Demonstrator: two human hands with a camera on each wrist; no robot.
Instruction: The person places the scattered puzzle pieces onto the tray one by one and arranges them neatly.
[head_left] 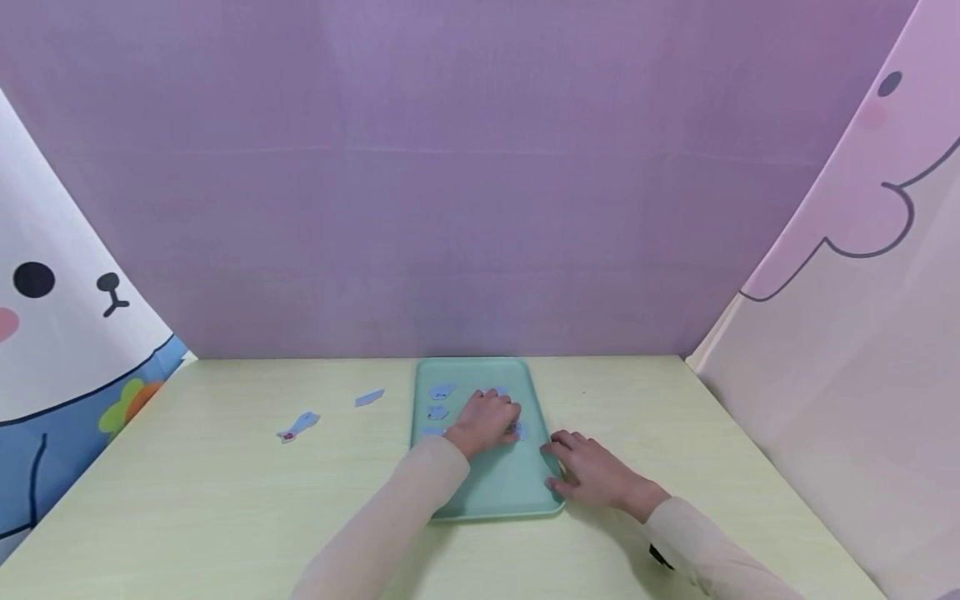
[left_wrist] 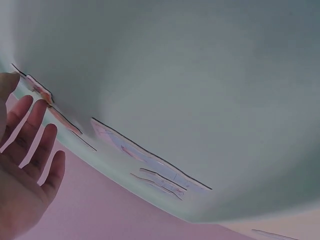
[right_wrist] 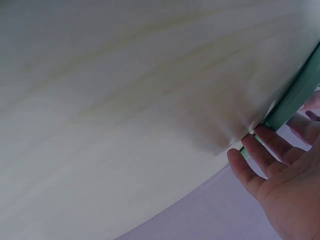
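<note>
A pale green tray (head_left: 495, 492) lies on the table with several small light-blue picture pieces, like jigsaw pieces (head_left: 442, 391), spread over its far half. My left hand (head_left: 483, 421) reaches over the tray. Its thumb and fingertips are right at a flat piece with a reddish print (left_wrist: 45, 95), and the fingers look extended in the left wrist view. One piece (head_left: 521, 431) shows partly beside this hand, and another (head_left: 495, 390) just beyond it. At the tray's right edge, my right hand (head_left: 596, 471) has loosely bent fingers, their tips right at the rim (right_wrist: 295, 92).
Two more light-blue pieces lie on the table left of the tray: a longer one with a red mark (head_left: 298, 426) and a narrow one (head_left: 369, 397). A purple fabric wall (head_left: 450, 208) stands behind the table (head_left: 225, 517). Printed curtains (head_left: 67, 333) hang at both sides.
</note>
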